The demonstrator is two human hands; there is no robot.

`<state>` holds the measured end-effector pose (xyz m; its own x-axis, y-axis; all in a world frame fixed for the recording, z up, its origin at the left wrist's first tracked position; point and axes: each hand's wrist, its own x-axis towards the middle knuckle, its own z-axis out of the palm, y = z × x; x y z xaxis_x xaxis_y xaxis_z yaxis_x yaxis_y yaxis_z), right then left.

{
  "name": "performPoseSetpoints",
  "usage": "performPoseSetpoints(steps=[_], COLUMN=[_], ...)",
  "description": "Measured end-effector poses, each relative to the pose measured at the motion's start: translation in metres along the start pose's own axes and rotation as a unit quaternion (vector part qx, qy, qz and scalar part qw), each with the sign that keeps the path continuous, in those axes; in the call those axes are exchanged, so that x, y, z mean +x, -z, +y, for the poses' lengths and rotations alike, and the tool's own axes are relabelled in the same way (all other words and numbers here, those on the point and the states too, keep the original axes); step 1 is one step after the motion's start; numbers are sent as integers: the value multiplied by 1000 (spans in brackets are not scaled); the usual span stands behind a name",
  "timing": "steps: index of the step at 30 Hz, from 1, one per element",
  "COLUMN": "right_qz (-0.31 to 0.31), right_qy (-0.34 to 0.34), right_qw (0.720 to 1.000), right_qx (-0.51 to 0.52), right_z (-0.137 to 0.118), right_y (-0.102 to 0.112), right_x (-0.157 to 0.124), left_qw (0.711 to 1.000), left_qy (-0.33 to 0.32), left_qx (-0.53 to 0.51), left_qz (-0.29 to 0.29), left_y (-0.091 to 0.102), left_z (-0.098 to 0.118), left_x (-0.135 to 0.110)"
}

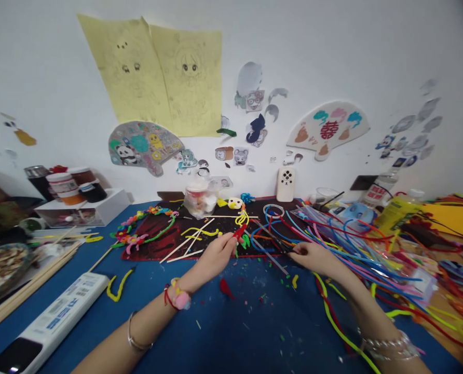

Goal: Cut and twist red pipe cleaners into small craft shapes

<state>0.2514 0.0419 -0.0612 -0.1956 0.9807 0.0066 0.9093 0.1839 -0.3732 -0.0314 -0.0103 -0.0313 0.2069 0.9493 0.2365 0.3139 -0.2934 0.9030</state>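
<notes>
My left hand (pixel 215 257) pinches a short red pipe cleaner (pixel 239 231) above a black-and-red mat (pixel 148 248). My right hand (pixel 313 258) grips a thin dark tool (pixel 278 244) whose tip points toward that red piece; the tool's exact kind is hard to tell. Between the hands, a grey stick (pixel 268 254) lies across the mat's edge. Yellow pipe cleaner pieces (pixel 200 232) and pale wooden sticks (pixel 185 248) rest on the mat. A loop of colourful pipe cleaner flowers (pixel 141 228) lies at its left end. Long multicoloured pipe cleaners (pixel 356 254) spread out beyond my right hand.
A white power strip (pixel 48 322) and a pile of long wooden sticks (pixel 29 280) lie at the left of the blue table mat (pixel 231 332). A clear bag (pixel 198 200) stands at the back against the wall. Small coloured scraps dot the blue surface.
</notes>
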Motion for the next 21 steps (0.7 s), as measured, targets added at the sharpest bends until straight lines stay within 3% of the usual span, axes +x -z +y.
performPoseSetpoints(steps=[2, 5, 7, 9, 11, 13, 17, 21], right_qz=[12, -6, -7, -24, -93, -169, -324, -377], right_qy=[20, 57, 101, 198, 306, 358, 374, 354], right_qw=[992, 954, 935, 903, 863, 836, 780, 756], right_qx=[121, 293, 340, 380, 391, 380, 383, 402], right_z=[-4, -19, -34, -52, -69, -83, -101, -108], right_y=[4, 9, 11, 11, 8, 1, -13, -23], right_x=[-1, -7, -16, -29, -42, -54, -65, -65], left_qw=[999, 997, 998, 995, 985, 978, 966, 957], left_qy=[21, 41, 18, -30, -70, -85, -97, -117], left_qx=[-34, -70, -49, 9, 65, 99, 144, 181], left_qz=[-2, 1, 37, 95, 141, 164, 193, 196], left_y=[1, 0, 1, 2, 5, 8, 13, 14], left_z=[-1, -1, 1, 4, 8, 11, 14, 14], left_x=[1, 1, 0, -2, -3, -4, -5, -6])
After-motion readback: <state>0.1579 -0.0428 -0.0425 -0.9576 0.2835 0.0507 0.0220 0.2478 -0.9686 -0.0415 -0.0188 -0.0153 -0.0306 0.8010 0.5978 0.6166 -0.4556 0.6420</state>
